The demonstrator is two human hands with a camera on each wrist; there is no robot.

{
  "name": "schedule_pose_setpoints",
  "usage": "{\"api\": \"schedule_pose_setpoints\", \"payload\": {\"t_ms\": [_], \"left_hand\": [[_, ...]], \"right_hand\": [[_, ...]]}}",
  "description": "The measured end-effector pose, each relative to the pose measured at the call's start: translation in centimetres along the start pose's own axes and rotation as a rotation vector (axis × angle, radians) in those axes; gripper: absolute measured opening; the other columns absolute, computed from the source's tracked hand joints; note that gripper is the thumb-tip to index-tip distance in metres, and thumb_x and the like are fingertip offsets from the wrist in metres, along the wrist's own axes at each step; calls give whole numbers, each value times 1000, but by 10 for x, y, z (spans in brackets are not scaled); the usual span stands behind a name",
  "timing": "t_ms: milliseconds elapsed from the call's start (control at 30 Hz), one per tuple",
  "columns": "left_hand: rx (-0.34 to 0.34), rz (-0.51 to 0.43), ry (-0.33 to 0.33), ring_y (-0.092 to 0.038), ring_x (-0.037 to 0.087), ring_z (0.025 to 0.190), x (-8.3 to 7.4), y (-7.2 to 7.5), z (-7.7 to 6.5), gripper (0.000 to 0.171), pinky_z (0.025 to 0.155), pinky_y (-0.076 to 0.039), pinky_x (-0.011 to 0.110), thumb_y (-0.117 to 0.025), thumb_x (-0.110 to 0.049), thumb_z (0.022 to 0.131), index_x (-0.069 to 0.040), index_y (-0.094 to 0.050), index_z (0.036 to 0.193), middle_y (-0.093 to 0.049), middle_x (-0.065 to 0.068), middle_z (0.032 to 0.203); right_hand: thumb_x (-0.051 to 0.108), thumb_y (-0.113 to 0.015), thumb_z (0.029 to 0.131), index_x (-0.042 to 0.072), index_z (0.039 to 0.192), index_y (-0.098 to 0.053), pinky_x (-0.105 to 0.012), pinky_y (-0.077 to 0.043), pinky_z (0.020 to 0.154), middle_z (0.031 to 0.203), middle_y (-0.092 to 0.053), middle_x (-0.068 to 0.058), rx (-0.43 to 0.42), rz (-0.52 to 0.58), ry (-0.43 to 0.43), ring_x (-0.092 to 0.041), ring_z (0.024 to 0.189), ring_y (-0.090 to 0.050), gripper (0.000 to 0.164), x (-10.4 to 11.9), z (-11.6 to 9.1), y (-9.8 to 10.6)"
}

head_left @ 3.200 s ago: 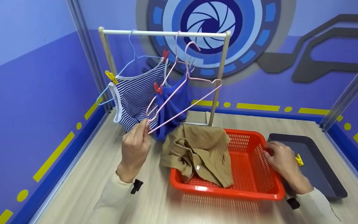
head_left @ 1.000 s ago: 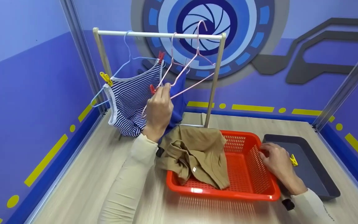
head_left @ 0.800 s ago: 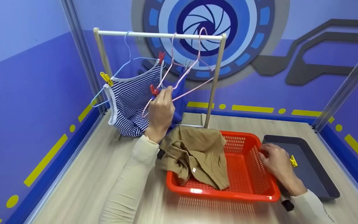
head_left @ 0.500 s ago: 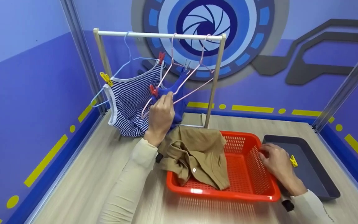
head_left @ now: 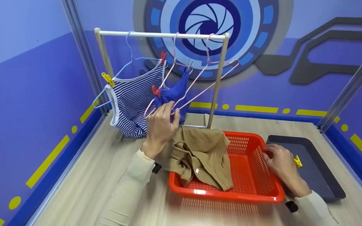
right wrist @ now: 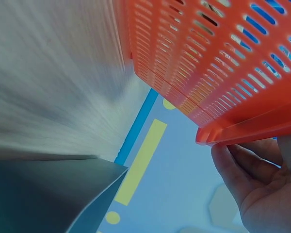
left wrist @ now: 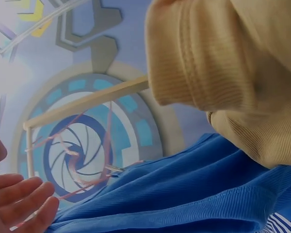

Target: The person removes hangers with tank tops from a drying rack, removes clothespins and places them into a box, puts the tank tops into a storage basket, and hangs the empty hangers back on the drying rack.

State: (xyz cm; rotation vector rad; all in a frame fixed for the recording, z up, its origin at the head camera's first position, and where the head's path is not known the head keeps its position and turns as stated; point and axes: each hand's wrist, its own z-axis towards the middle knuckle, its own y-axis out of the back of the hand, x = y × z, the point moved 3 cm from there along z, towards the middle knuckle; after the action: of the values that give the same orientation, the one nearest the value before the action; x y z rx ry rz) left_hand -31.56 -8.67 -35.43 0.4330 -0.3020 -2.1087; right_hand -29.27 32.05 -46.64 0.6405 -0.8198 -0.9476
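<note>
Bare pink hanger point(head_left: 196, 78) hooked over the white rod point(head_left: 149, 34) near its 3 o'clock end. Left hand point(head_left: 162, 125): fingers loosely extended, thumb apart, nothing gripped; fingertips just beside the hanger's 7 o'clock corner, contact cannot be told. Right hand point(head_left: 281, 160): fingers bent, touching the 3 o'clock rim of the red basket point(head_left: 228, 196); whether they wrap it cannot be told. Pose: left sleeve point(head_left: 126, 188) enters from 7 o'clock, hand pointing toward 1; right forearm enters from 5 o'clock, hand pointing toward 10. Compared with 0.5 s ago: left fingers, then pinching the hanger, have let go and spread; hanger's far arm has swung out past the wooden upright point(head_left: 218, 84) toward 2 o'clock. Right hand and basket unchanged. Outward from left hand: blue garment point(head_left: 177, 92) at 12 to 1 o'clock, behind the hanger; striped garment point(head_left: 140, 91) at 11; brown garment point(head_left: 211, 144) at 4, draped in the basket and over its 9 o'clock rim. From right hand: yellow clip point(head_left: 298, 161) at 3 o'clock, inside the dark tray point(head_left: 320, 182).
</note>
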Motion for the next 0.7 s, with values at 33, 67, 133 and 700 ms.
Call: {"api": "schedule_pose_setpoints", "payload": {"t_ms": [33,67,133,700], "left_hand": [[7,-9,6,-72,26,89,-1,2,-1,29,73,-58,40,-58,-24,94,-3,-69,111,-74,11,101],[15,-19,11,-71,27,89,-2,5,-3,30,73,-58,40,-58,-24,94,-3,-69,111,-74,11,102],[33,-41,16,-71,27,91,-4,10,-6,30,75,-58,39,-58,-24,94,-3,-68,112,-73,11,103],[447,-194,-38,-64,25,111,0,18,-59,43,94,-54,38,-70,-30,88,-5,-64,123,-67,9,120]], "right_hand": [[4,-72,82,-7,100,-73,-59,-55,81,103,-71,-24,2,6,-3,-42,90,-69,20,0,0,0],[4,-72,83,-6,100,-73,-59,-55,81,103,-71,-24,3,8,-5,-42,90,-69,20,0,0,0],[5,-72,83,-6,101,-73,-59,-54,82,104,-70,-24,11,15,-13,-42,90,-69,21,0,0,1],[3,-73,83,-7,101,-72,-59,-54,81,104,-70,-25,23,4,-17,-43,92,-68,21,1,-1,1]]}}
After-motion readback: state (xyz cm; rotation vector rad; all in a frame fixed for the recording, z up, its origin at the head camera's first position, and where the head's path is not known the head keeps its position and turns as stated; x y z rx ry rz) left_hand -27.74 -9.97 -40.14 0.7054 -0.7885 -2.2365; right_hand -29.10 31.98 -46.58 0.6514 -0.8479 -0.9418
